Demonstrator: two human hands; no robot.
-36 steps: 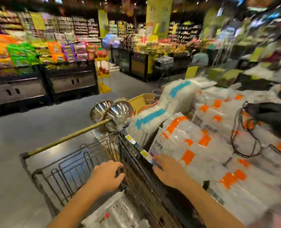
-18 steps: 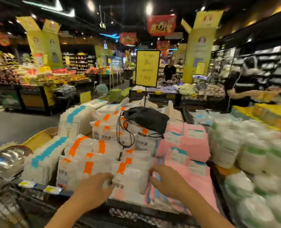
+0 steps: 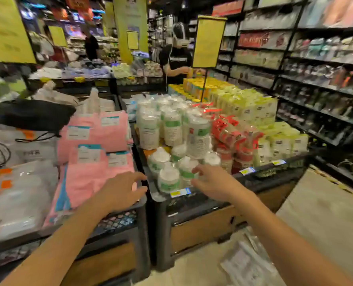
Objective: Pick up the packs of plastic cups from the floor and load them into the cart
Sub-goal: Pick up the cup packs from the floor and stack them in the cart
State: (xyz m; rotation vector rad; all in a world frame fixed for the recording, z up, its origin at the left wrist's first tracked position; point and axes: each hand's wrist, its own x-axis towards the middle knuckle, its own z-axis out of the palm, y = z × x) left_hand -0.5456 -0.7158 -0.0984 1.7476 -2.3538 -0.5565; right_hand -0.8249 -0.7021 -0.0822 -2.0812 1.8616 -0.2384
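A clear pack of plastic cups [image 3: 247, 265] lies on the floor at the lower right, below my right forearm. My left hand [image 3: 122, 190] hovers open over the front edge of a display bin holding pink packs [image 3: 97, 133]. My right hand [image 3: 212, 182] is open, fingers spread, just in front of green-labelled cup stacks [image 3: 169, 178] in the neighbouring bin; I cannot tell if it touches them. Neither hand holds anything. The cart is out of view.
Black display bins [image 3: 157, 215] with wooden fronts stand right in front of me. Red-labelled packs [image 3: 231, 133] and yellow-green boxes [image 3: 270, 114] fill the right bin. A black bag [image 3: 31, 114] lies on clear packs at left. Shelving [image 3: 316, 79] lines the right; a person [image 3: 175, 58] stands behind.
The view has swung right, away from the cart and the orange-labelled packs to the cup bins. Both hands moved right with it and still hold nothing.
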